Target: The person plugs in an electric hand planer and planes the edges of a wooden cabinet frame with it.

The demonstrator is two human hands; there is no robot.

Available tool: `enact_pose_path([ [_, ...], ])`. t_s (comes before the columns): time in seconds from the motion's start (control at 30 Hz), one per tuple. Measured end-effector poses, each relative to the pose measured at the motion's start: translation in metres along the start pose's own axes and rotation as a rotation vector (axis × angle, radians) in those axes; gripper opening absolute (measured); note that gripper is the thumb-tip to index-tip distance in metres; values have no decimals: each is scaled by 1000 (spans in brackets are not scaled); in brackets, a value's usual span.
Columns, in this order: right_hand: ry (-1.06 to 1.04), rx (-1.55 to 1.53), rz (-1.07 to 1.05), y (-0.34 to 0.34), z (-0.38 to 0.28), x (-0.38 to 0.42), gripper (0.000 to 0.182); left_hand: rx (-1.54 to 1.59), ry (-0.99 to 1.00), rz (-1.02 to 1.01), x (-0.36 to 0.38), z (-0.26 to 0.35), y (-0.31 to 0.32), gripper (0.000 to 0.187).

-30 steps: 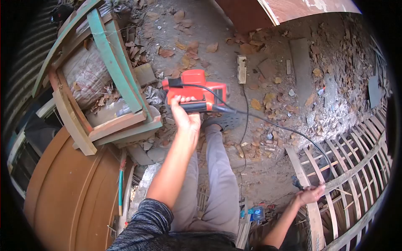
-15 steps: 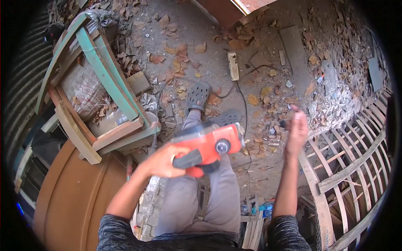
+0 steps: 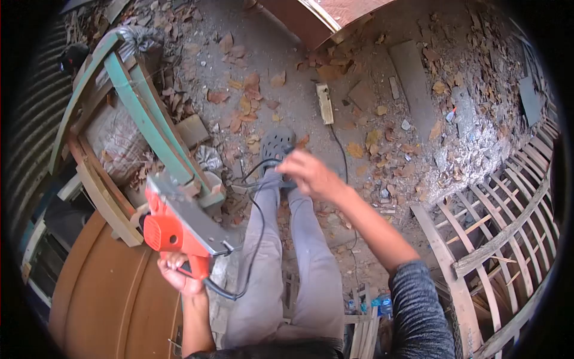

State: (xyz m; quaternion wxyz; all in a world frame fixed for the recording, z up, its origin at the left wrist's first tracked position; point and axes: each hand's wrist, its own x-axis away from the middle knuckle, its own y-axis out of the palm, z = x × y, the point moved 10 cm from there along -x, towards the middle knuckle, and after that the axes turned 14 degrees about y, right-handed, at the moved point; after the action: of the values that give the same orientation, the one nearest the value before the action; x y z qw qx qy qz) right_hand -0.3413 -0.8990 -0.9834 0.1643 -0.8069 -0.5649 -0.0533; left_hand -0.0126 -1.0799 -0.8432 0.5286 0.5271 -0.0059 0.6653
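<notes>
My left hand (image 3: 182, 272) is closed round the handle of an orange electric planer (image 3: 162, 233). The planer is tilted up on the left, so its flat grey sole (image 3: 206, 224) shows. From the rear of its handle a black power cord (image 3: 260, 239) loops up past my legs towards my right hand (image 3: 308, 173). That hand is slightly blurred over the shoe area, its fingers pinched on the dark plug end of the cord (image 3: 289, 149). On the ground beyond lies a pale extension socket (image 3: 324, 103) with its own dark cable trailing down.
Green and brown wooden frames (image 3: 134, 113) lean over a sack (image 3: 113, 140) at left, above a brown wooden panel (image 3: 101, 287). A slatted wooden frame (image 3: 502, 227) is at right. A reddish-brown board (image 3: 299, 21) stands ahead. Dry leaves and rubble cover the ground.
The planer has swung left and turned to show its sole. My right hand has moved left from the right side to in front of my legs, with the cord end.
</notes>
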Motion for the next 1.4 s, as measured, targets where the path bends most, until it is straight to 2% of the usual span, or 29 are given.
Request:
enact_pose_path([
  [0.07, 96, 47, 121, -15, 54, -42, 36, -40, 36, 49, 6, 20, 7, 18],
  [0.13, 219, 38, 176, -23, 118, -73, 33, -102, 54, 68, 16, 51, -14, 20],
  [0.17, 252, 33, 295, -31, 145, -79, 30, -133, 84, 87, 24, 64, -25, 11],
  [0.2, 289, 27, 408, -36, 172, -78, 28, -154, 103, 134, 32, 72, -34, 11],
  [0.23, 326, 22, 520, -42, 191, -73, 26, -176, 122, 184, 39, 78, -40, 20],
  [0.33, 681, 127, 846, -76, 237, -35, 25, -172, 22, 209, 50, 69, -48, 28],
  [0.43, 623, 450, 1205, -107, 245, 14, 21, -145, -57, 167, 54, 49, -44, 30],
  [0.53, 810, 40, 1046, -126, 288, 34, 28, -105, -141, 148, 51, 26, -38, 30],
  [0.63, 1014, -319, 842, -116, 328, 33, 33, -105, -210, 101, 47, 7, -31, 30],
  [0.73, 1093, -260, 761, -116, 296, 20, 42, -169, -217, 118, 46, -7, -23, 29],
  [0.83, 1090, -302, 726, -88, 294, 16, 39, -201, -227, 108, 47, -18, -11, 33],
  [0.93, 929, -110, 399, -42, 272, -1, 36, -230, -237, 121, 52, -19, -9, 36],
  [1.07, 734, -22, 231, -1, 260, -15, 48, -278, -238, 123, 55, -15, -12, 37],
  [1.17, 695, 12, 216, 5, 282, -15, 48, -315, -213, 138, 54, -16, -12, 36],
  [1.27, 739, 332, 248, -14, 316, -8, 50, -345, -188, 145, 54, -14, -15, 36],
  [1.37, 827, 347, 322, -62, 313, 4, 41, -341, -179, 164, 54, -16, -15, 36],
  [1.4, 781, 388, 408, -80, 308, 9, 41, -358, -171, 177, 55, -16, -15, 37],
])
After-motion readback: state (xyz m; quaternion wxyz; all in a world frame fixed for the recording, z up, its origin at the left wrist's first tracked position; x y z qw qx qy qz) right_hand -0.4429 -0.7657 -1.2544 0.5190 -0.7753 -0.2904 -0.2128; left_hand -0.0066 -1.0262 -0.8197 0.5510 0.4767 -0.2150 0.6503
